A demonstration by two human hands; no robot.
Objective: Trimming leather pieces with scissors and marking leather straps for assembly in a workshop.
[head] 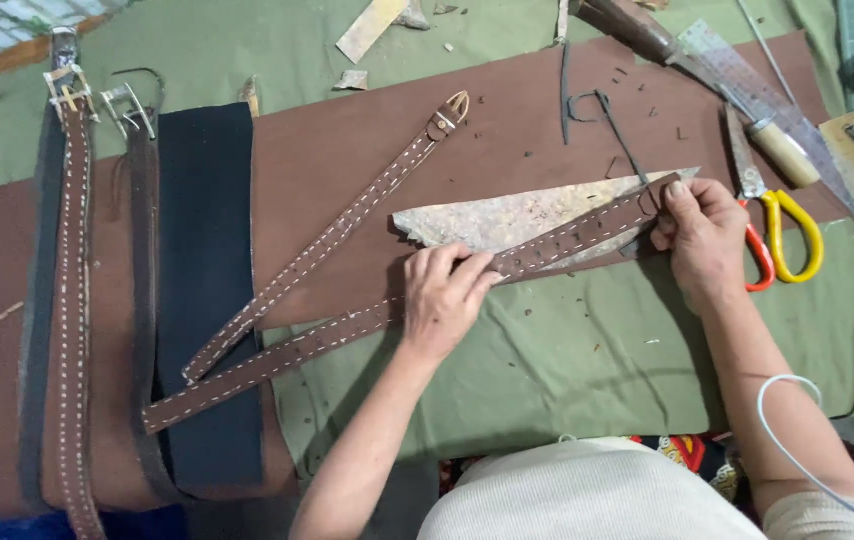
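so looking down from the head cam, my left hand is pressed flat-ish on the long stitched brown leather strap, fingers together and pushing it down about midway along. my right hand is up at the strap's far end, thumb and fingers pinching the tip right where a row of punched holes runs. the strap runs diagonally from lower left, where its end lies on a black leather piece, up to the right, crossing over a mottled pale wedge-shaped board that lies under the holed end.

a 2nd stitched strap with a small buckle at its top lies just above the first, and the 2 nearly meet near the lower left. all of it sits on a big brown leather sheet over green cloth.

far left there are 2 more belts with metal buckles, one stitched and one plain dark. just right of my right hand are scissors with red and yellow handles, nearly touching it. above those, a wooden-handled knife and a clear ruler. little leather scraps are scattered about.
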